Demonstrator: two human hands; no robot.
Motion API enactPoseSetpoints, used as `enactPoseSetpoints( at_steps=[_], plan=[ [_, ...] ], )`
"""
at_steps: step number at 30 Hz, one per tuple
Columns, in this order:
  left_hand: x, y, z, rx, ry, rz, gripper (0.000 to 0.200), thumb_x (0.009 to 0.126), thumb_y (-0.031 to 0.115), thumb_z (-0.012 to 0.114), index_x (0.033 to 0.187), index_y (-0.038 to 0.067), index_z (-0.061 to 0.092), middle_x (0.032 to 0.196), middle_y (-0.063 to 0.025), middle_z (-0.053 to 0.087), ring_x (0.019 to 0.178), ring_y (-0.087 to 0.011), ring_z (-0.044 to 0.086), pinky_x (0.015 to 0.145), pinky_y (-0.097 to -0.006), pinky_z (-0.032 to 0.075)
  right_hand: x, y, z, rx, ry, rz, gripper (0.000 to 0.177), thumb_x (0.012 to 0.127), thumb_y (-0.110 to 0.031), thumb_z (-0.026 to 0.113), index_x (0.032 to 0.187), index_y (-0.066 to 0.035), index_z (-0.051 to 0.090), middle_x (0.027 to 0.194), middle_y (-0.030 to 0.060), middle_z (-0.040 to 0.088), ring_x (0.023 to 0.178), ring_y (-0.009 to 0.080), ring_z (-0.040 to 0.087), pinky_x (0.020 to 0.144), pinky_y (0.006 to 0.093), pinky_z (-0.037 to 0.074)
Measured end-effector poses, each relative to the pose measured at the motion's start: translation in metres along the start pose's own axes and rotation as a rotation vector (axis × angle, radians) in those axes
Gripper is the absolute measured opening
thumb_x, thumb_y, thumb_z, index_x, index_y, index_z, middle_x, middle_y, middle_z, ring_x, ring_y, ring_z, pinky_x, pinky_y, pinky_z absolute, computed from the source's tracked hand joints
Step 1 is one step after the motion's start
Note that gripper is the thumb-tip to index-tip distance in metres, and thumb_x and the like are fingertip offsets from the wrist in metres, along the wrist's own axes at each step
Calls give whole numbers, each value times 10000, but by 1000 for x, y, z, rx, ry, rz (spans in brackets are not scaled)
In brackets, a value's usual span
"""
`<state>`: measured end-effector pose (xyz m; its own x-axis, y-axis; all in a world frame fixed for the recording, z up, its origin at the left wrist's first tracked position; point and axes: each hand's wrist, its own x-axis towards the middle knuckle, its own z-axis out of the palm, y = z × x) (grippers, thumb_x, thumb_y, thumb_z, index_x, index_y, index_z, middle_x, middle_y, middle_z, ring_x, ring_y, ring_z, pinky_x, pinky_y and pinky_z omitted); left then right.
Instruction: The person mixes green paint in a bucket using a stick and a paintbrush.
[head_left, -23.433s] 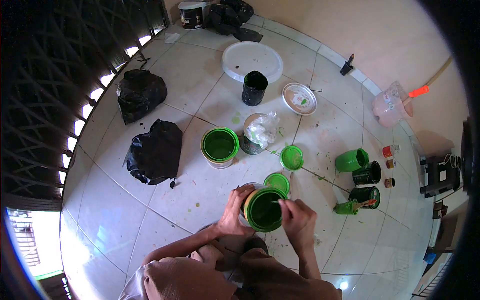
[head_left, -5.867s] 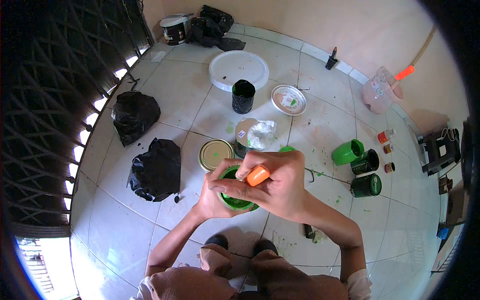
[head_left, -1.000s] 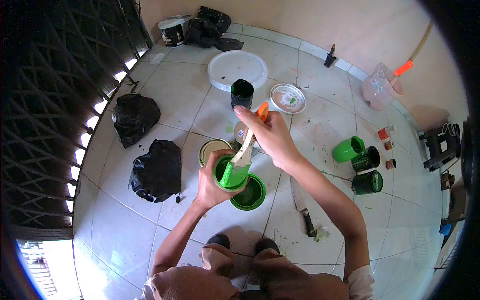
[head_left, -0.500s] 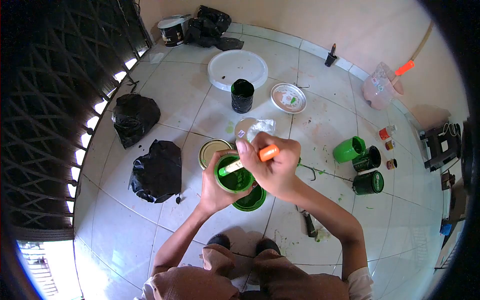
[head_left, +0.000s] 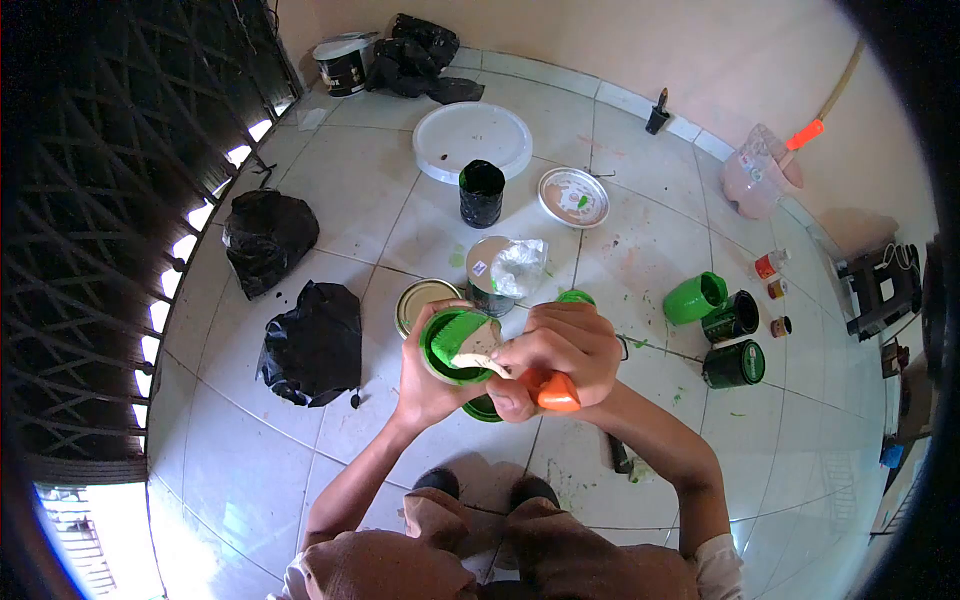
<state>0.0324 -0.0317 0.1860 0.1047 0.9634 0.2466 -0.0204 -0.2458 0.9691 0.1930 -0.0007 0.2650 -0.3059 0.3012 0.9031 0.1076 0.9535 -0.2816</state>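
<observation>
My left hand [head_left: 424,388] is wrapped round a small green-coated can [head_left: 434,365], its open top tilted toward me. In my right hand [head_left: 572,345] is a scraper [head_left: 479,345] with an orange handle and a broad pale blade. Green paint coats the far part of the blade, which is inside the can's mouth. Below my hands, a larger open tin of green paint [head_left: 483,408] is mostly hidden. A round metal lid [head_left: 424,300] lies beside my left hand. Just beyond, a tin [head_left: 490,295] carries a crumpled clear plastic bag [head_left: 520,268].
A black-wrapped container [head_left: 481,200], a white tub lid [head_left: 470,140] and a paint-marked lid [head_left: 573,197] are farther out. Black plastic bags [head_left: 315,345] lie left, near a folding metal gate [head_left: 90,230]. Green containers [head_left: 695,298] and a dark green tin [head_left: 735,365] stand right.
My right hand has turned over and lowered the orange handle toward me. The blade now shows its broad face instead of its narrow side. My left hand still holds the can.
</observation>
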Motion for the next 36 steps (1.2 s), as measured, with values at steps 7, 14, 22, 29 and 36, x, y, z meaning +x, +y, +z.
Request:
enactPoseSetpoints(
  at_steps=[7,14,22,29,36],
  plan=[
    [2,9,-7,41,-75,4,735,548,88,865,1171,-3,485,1051,-92,636,979,-166,616,908,-311,474,2,-3,-8,112,-68,43,196,796,-213,691,732,-51,602,496,-7,462,397,143,469,401,273,377],
    [0,22,1,227,-34,71,732,563,131,876,1167,6,482,997,-111,656,930,-175,642,862,-319,499,4,-11,7,143,114,478,323,841,-202,709,629,-63,510,501,10,496,410,89,448,402,240,342],
    [0,20,5,149,-66,19,749,564,142,880,1170,-10,467,1011,-116,648,946,-179,631,875,-315,489,3,-1,13,176,272,421,381,855,-289,713,625,-72,500,488,5,465,398,104,438,396,248,339],
    [1,20,2,146,-129,34,776,558,176,891,1179,-5,463,1052,-110,630,981,-170,609,898,-319,473,5,1,8,196,309,362,368,858,-251,701,632,-62,479,506,9,468,408,107,436,403,246,338],
    [2,20,-2,187,-122,72,757,553,174,894,1169,-3,491,1039,-107,634,956,-163,619,878,-311,483,5,-4,-1,214,259,364,329,835,-223,713,639,-69,499,497,12,483,399,129,463,401,254,350]
  ],
)
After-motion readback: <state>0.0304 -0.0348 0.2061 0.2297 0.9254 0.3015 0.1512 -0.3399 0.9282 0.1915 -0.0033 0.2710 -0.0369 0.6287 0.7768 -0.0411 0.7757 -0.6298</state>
